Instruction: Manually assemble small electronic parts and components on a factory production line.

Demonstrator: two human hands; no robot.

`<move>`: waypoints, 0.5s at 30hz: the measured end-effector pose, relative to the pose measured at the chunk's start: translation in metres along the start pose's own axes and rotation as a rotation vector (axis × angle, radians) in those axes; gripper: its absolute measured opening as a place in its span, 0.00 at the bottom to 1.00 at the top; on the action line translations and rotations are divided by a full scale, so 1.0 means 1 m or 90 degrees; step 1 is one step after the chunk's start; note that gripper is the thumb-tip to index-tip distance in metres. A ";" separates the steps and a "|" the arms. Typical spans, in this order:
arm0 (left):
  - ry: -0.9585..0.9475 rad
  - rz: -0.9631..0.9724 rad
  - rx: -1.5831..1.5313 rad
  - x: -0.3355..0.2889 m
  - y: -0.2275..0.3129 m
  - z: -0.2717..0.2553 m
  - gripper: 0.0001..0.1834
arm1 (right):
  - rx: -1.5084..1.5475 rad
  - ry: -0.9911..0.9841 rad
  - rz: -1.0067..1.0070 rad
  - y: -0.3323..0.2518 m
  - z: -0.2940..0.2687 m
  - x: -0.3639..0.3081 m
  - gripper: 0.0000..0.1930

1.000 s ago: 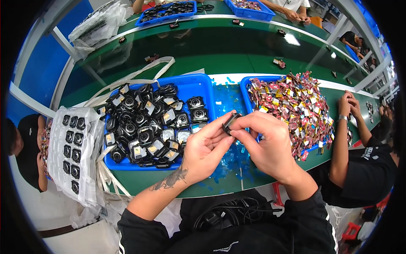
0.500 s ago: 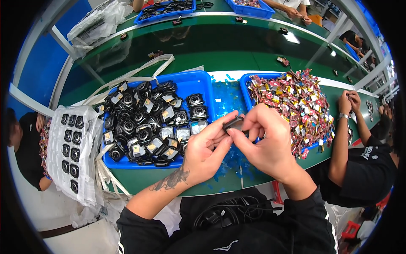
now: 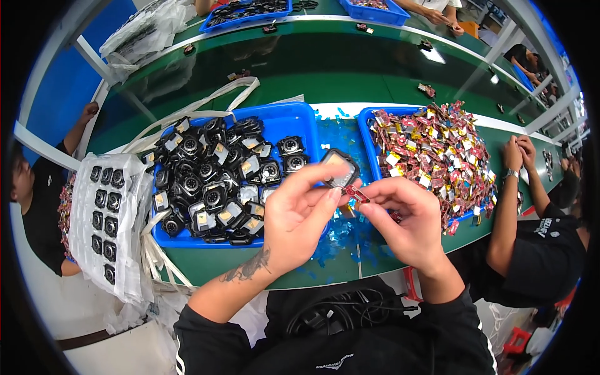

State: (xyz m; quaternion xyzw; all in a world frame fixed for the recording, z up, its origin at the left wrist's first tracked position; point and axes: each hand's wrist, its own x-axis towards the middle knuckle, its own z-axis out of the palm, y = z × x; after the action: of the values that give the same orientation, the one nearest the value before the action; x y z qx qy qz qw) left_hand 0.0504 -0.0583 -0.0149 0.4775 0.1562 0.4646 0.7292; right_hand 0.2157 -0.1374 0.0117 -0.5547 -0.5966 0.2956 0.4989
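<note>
My left hand [image 3: 297,219] grips a dark, rounded-square smartwatch case [image 3: 344,167] by its edge, its pale inner side turned up. Between the thumb and fingers of my right hand [image 3: 409,219] is a small red circuit board [image 3: 357,193], at the case's near edge. Whether board and case are still joined cannot be made out. Left of my hands stands a blue bin [image 3: 305,122] heaped with black watch cases [image 3: 214,195]. To the right, another blue bin [image 3: 366,147] overflows with red circuit boards [image 3: 431,150] bearing white and yellow pieces.
Blue film scraps [image 3: 334,244] litter the green table between the bins. A white tray [image 3: 84,212] of watch cases is at the left. Beyond the bins runs a green conveyor [image 3: 300,69] with scattered parts. Co-workers sit on both sides, one with a near arm [image 3: 503,219] at right.
The watch case has tipped up, showing its inside, and a red board now shows at my right fingertips. Conveyor parts shifted slightly right. The person at left has raised an arm.
</note>
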 end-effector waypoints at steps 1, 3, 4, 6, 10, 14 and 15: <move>-0.051 0.046 0.195 0.001 0.004 -0.007 0.21 | 0.080 0.019 0.026 -0.002 0.001 0.001 0.10; -0.060 0.081 0.404 0.000 0.012 -0.001 0.15 | 0.205 0.031 0.092 -0.001 -0.001 0.002 0.07; -0.113 0.214 0.543 0.003 0.015 -0.004 0.17 | 0.202 0.032 0.090 -0.002 -0.003 0.002 0.07; -0.113 0.271 0.596 0.002 0.009 -0.008 0.17 | 0.284 -0.022 0.156 -0.005 -0.006 0.003 0.08; -0.120 0.378 0.703 0.004 0.007 -0.009 0.16 | 0.230 -0.065 0.169 -0.008 -0.009 0.001 0.09; -0.099 0.416 0.702 0.004 0.007 -0.008 0.13 | 0.243 -0.028 0.145 -0.004 -0.009 -0.001 0.09; -0.105 0.418 0.700 0.004 0.008 -0.007 0.13 | 0.243 -0.027 0.146 0.000 -0.009 -0.001 0.09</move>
State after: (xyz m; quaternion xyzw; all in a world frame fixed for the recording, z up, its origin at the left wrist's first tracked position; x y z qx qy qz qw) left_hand 0.0439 -0.0500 -0.0111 0.8386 0.1607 0.4773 0.2076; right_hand 0.2238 -0.1403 0.0149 -0.5079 -0.4732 0.4695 0.5456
